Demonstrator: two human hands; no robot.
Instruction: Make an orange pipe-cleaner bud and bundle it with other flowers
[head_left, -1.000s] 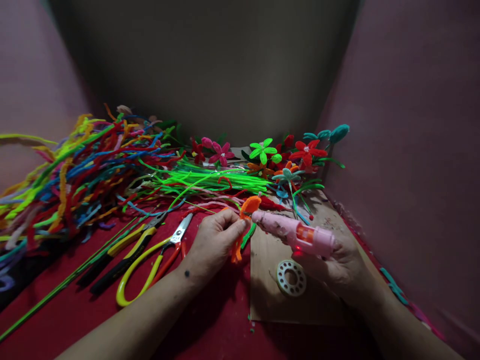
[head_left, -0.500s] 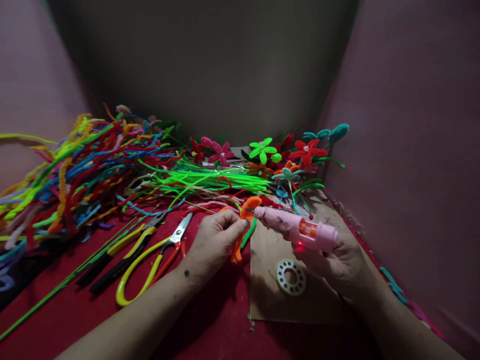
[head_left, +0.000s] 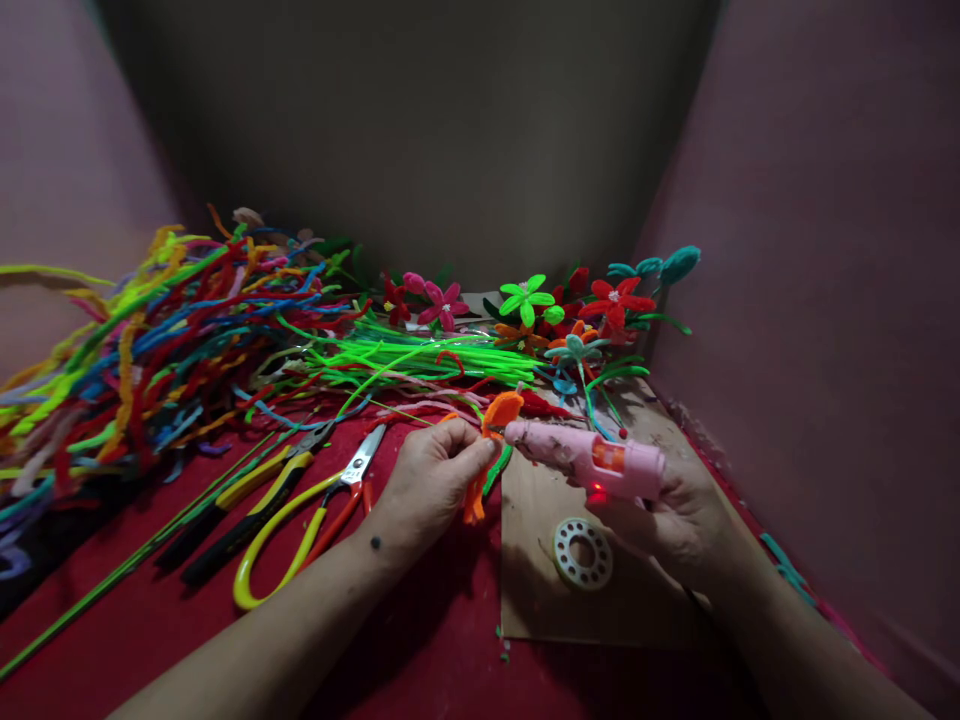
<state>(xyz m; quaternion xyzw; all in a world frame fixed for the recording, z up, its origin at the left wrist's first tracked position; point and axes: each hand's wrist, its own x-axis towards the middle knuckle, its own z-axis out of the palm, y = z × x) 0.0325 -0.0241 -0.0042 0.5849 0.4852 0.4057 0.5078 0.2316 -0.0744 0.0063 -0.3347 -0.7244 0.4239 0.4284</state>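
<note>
Between the thumb and fingers of my left hand (head_left: 431,475) is an orange pipe-cleaner flower (head_left: 502,410), its petals bent up and strands hanging below the thumb. A short green pipe cleaner (head_left: 496,472) shows just behind it. My right hand (head_left: 679,520) is closed around the handle of a pink hot glue gun (head_left: 585,460), which has a red light glowing on its underside. The gun points left, and its nozzle tip is at the orange petals by my left thumb; whether glue is coming out I cannot make out.
Yellow-handled scissors (head_left: 311,530) and black-and-yellow pliers (head_left: 247,510) lie left of my arm. A tape roll core (head_left: 583,553) sits on a cardboard sheet (head_left: 540,610). Behind are a heap of coloured pipe cleaners (head_left: 172,350), a green bundle (head_left: 420,355) and several finished flowers (head_left: 526,300).
My right hand has shifted the glue gun slightly left and tilted it a little flatter, its nozzle lower against the orange flower. My left hand has hardly moved.
</note>
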